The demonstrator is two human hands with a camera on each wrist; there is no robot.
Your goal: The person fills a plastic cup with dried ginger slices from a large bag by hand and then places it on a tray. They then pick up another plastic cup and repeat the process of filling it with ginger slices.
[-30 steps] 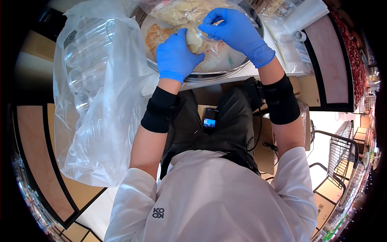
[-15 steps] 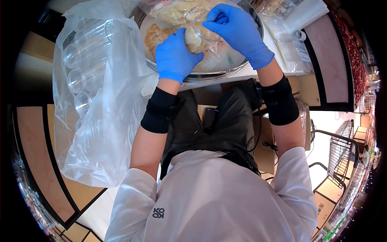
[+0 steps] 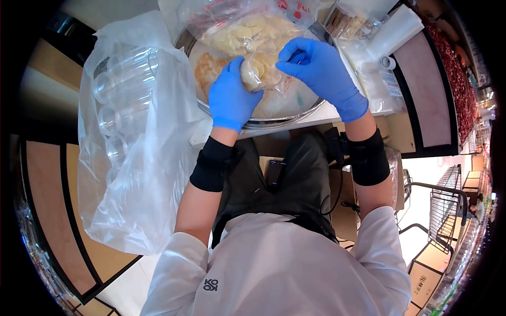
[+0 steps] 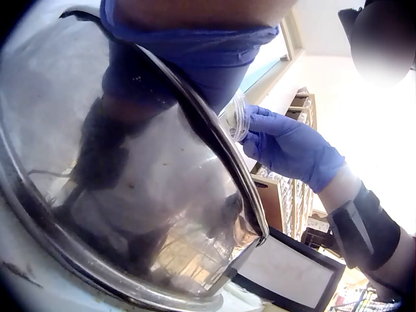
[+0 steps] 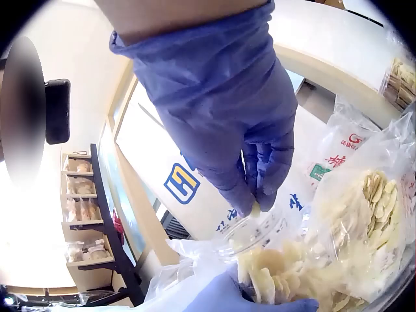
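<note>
My gloved left hand (image 3: 232, 100) grips a clear plastic jar (image 3: 270, 79) with pale, thin dried slices (image 5: 266, 273) inside. The jar is tilted, its mouth toward my gloved right hand (image 3: 324, 79). In the right wrist view, the right fingertips pinch a small pale slice (image 5: 255, 210) right at the jar's rim (image 5: 244, 235). Behind the jar, an opened plastic bag (image 5: 351, 214) of the same slices lies in a round metal basin (image 3: 290, 120). The left wrist view shows mostly the basin's shiny side, which hides the left fingers.
A large plastic bag of clear empty jars (image 3: 132, 100) stands on the left. At the right are a roll of clear bags (image 3: 395, 34) and a filled container (image 3: 348, 23). Tan crumbs (image 3: 208, 71) lie in the basin. A wire cart (image 3: 445, 205) stands on the floor, right.
The head view has shifted, so everything sits lower in it. My right fingers drew slightly away from the jar's mouth and are close to it again. The left hand keeps its grip.
</note>
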